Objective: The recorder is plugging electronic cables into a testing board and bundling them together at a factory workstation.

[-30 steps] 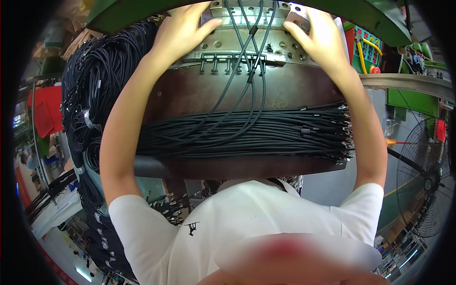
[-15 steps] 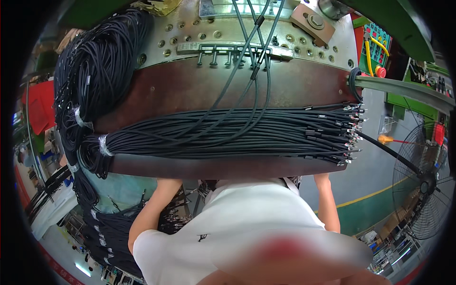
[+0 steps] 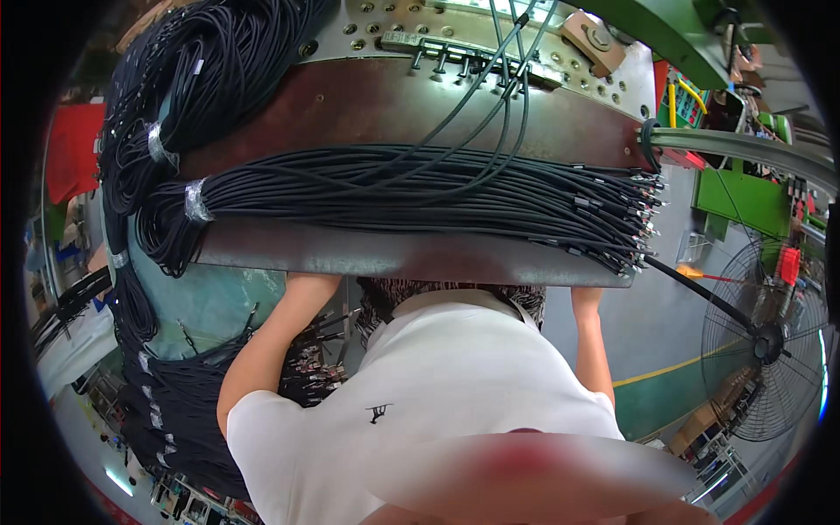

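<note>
A long bundle of black cables lies across a dark brown board, with bare metal ends at the right. Clear wrapping binds it at the left. My left hand reaches under the board's near edge at the left, and its fingers are hidden. Under the same edge at the right is my right hand, its fingers out of sight too. Whether either hand grips anything cannot be seen. A few loose cables run from the bundle up over the metal machine bed.
A large coil of black cables hangs at the far left. A metal rail with pins sits on the machine bed. At right stand a metal bar and a caged fan. More cables lie at lower left.
The view has shifted and tilted, so the board and cable bundle appear higher and slightly slanted. Both hands stay at the board's near edge.
</note>
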`<state>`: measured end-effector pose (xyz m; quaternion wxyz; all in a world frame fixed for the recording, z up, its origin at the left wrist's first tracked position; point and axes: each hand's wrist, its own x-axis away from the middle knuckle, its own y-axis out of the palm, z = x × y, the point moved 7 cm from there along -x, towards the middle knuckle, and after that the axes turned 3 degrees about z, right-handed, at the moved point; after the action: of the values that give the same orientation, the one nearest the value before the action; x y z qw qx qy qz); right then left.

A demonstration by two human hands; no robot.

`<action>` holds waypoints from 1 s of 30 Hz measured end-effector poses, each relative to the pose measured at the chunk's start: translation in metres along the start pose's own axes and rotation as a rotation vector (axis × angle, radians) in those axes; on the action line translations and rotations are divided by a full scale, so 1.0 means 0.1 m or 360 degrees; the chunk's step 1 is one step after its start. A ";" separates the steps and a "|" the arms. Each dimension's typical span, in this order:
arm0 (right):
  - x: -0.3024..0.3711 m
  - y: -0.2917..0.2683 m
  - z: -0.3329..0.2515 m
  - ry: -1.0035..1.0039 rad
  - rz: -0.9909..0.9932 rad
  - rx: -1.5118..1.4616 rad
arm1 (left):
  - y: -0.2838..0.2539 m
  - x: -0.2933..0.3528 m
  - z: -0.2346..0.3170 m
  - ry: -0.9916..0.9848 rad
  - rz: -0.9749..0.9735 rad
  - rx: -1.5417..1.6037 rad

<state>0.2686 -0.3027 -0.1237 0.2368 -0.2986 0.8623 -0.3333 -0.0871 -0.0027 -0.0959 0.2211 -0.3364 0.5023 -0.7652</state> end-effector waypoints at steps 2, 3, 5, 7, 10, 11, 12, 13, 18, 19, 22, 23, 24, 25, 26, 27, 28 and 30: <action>-0.03 -0.01 -0.07 -0.0022 -0.0006 -0.0059 | 0.03 -0.01 -0.03 -0.0029 0.0061 0.0041; -0.03 -0.03 -0.05 -0.0029 0.0005 -0.0053 | 0.03 -0.01 -0.02 -0.0021 0.0072 0.0045; 0.01 -0.01 0.01 -0.0062 -0.0013 0.0003 | 0.00 -0.01 0.00 0.0036 0.0083 0.0073; 0.03 -0.01 0.10 -0.0053 -0.0019 -0.0064 | 0.01 -0.02 -0.01 0.0079 0.0131 0.0046; -0.03 -0.24 0.19 -0.0251 -0.0106 0.0295 | -0.15 -0.02 0.12 -0.0012 -0.0141 -0.0042; -0.18 -0.41 0.16 -0.0271 -0.0112 0.0381 | -0.30 0.10 0.27 0.0002 -0.0421 0.0245; -0.17 -0.76 0.53 0.0138 -0.0108 0.0352 | -0.34 0.11 0.40 0.0102 -0.0713 0.0562; -0.48 -1.06 0.19 0.0004 0.0265 0.0227 | -0.42 0.20 0.51 0.0280 -0.0928 0.0660; -1.67 -1.07 -1.36 -0.0925 0.0315 0.0438 | -1.22 -0.01 1.39 0.0987 -0.0799 0.1108; -1.83 -0.71 -1.78 -0.1141 0.0042 0.0519 | -1.35 -0.16 1.60 0.1098 -0.0377 0.1068; -2.09 0.15 -2.21 -0.1589 -0.0177 0.0669 | -1.34 -0.46 2.30 0.1791 0.0412 0.0555; -2.15 0.43 -2.24 -0.1656 -0.0205 0.0725 | -1.24 -0.61 2.44 0.1830 0.0592 0.0431; -2.19 0.66 -2.26 -0.1724 -0.0240 0.0779 | -1.17 -0.75 2.52 0.1850 0.0711 0.0228; -2.25 0.84 -2.27 -0.1760 -0.0319 0.0743 | -1.14 -0.87 2.47 0.1789 0.0828 0.0146; -2.29 0.95 -2.29 -0.1791 -0.0397 0.0713 | -1.15 -0.94 2.44 0.1732 0.0943 0.0065; -2.30 0.99 -2.31 -0.1843 -0.0371 0.0803 | -1.19 -0.97 2.34 0.1603 0.0957 -0.0094; -2.29 0.94 -2.35 -0.1859 -0.0350 0.0734 | -1.25 -0.99 2.18 0.1477 0.0965 -0.0248; -2.27 0.83 -2.39 -0.1772 -0.0394 0.0705 | -1.32 -1.12 1.73 0.1211 0.0870 -0.0501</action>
<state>0.2543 0.0034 0.0232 0.6680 -0.4695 0.4781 -0.3237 0.1159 0.0183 0.0388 0.1611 0.0818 0.7269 -0.6626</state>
